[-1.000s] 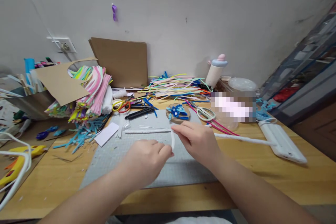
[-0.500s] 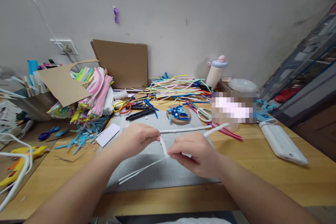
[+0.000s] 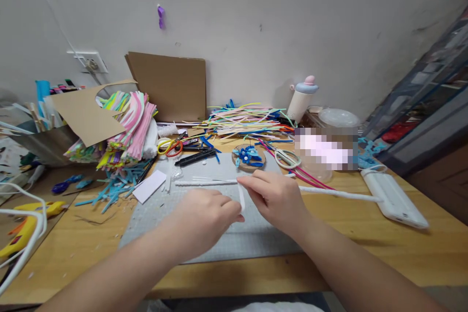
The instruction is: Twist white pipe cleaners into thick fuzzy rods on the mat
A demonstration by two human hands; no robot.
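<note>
My right hand (image 3: pixel 276 200) is closed in a pinch on a thin white stem (image 3: pixel 204 183), which reaches leftward over the mat with thin wires at its end. To the right of that hand a soft white strip (image 3: pixel 340 193) stretches out towards the power bank. Between my hands a short flat length of white strip (image 3: pixel 242 197) runs down from the stem. My left hand (image 3: pixel 206 222) is closed on its lower end, the fingertips partly hidden behind the knuckles. Beneath both hands lies a grey cutting mat (image 3: pixel 146 222).
Behind my hands are a blue flower piece on a round wooden slice (image 3: pixel 252 165), white-handled scissors (image 3: pixel 287 159) and a black pen-like tool (image 3: pixel 195 157). Bundled pipe cleaners (image 3: pixel 137 126) stand left, loose ones (image 3: pixel 244 122) at the back. A yellow glue gun (image 3: pixel 22 229) lies far left, a white power bank (image 3: pixel 395 197) right.
My hands have swapped roles: the right has moved up onto the stem, the left down onto the strip. The stem has shifted left, and the soft strip now trails out to the right.
</note>
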